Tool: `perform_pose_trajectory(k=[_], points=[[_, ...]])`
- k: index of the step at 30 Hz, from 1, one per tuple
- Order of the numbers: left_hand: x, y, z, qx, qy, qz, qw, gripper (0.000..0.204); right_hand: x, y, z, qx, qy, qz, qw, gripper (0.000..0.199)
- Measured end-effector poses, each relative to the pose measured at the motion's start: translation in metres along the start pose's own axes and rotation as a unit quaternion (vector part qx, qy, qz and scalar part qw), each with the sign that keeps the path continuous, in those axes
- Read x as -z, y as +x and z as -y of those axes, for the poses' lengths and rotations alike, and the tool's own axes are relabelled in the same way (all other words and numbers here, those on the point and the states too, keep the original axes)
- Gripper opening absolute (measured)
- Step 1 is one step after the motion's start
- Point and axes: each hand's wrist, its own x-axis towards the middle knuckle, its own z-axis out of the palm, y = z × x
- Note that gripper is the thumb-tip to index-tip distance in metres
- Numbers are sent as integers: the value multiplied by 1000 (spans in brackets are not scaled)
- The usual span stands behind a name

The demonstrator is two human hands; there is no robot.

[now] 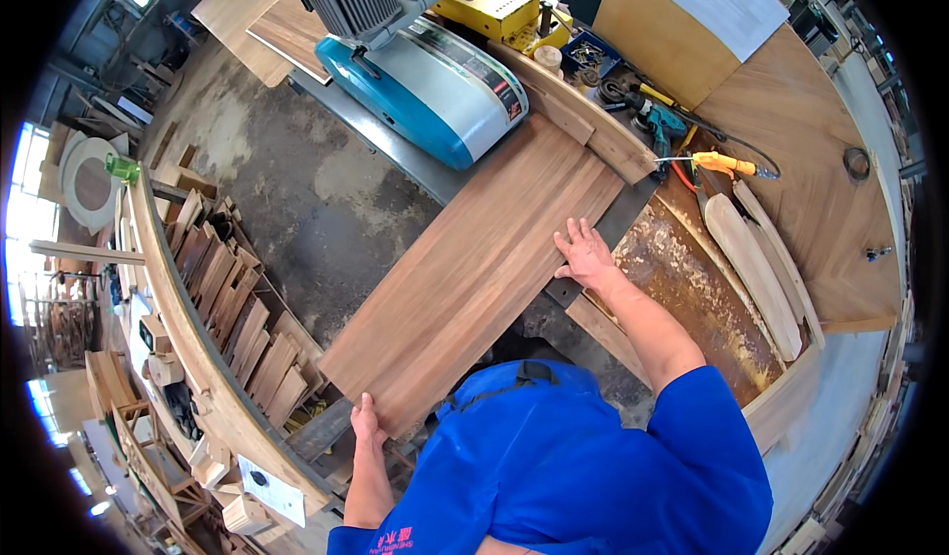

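Observation:
A long brown wooden board (465, 278) lies slantwise in front of me, its far end at a teal and silver power feeder (425, 95). Along its right side, the far part runs beside a wooden fence (618, 150). At the near left end, my left hand (368, 422) grips the board's corner, thumb on top, the other fingers mostly hidden. My right hand (586, 256) rests flat on the board's right edge with its fingers spread.
On the right bench are an orange-handled tool (727, 164), a teal power drill (660, 120) and curved wood pieces (756, 268). Sawdust covers a brown panel (692, 298). Stacked offcuts (237, 308) stand at left behind a curved wooden edge (198, 328). A yellow box (489, 3) sits behind the feeder.

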Motion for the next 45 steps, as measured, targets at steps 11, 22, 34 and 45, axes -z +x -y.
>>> perform_pose_trajectory(k=[11, 22, 34, 45], points=[[1, 67, -14, -41, 54, -45, 997, 43, 14, 42, 8, 13, -27, -13, 999, 85], [-5, 71, -67, -56, 165, -135, 975, 57, 20, 71, 35, 25, 55, -51, 997, 84], [-32, 70, -102, -62, 320, -246, 913, 66, 36, 142, 49, -14, 2, 46, 999, 95], [-2, 83, -107, -142, 195, -236, 941, 48, 27, 165, 77, -46, 12, -29, 998, 97]])
